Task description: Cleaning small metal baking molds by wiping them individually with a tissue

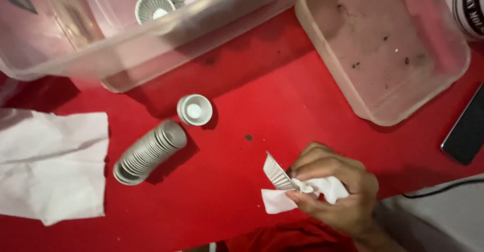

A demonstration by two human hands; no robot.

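My right hand (335, 191) sits low over the red table (262, 96), with the wrist coming up from the bottom edge and the knuckles turned up toward the camera. The fingers (315, 167) are curled in tight, and the thumb (302, 200) presses from below, so the grip is closed around two things at once: a small fluted foil cup (278, 174), tilted on its edge with its ribbed side showing, and a crumpled white tissue (297, 194) bunched against it. The cup sticks out to the left of my fingertips; the tissue spills out beneath and behind it, inside my palm. My left hand is out of sight.

Well off to the left of my grip, a nested stack of the same foil cups (148, 152) lies on its side on the table. Just above that stack one single cup (194, 110) stands upright with something white in its bottom. Farther left lies a flat, creased white paper sheet (50, 166). Above and away from my hand are two clear plastic tubs: the left tub (126, 55) has a few cups inside, and the right tub (383, 45) shows only dark specks. A dark phone (466, 128) lies on the table to the right of my grip.
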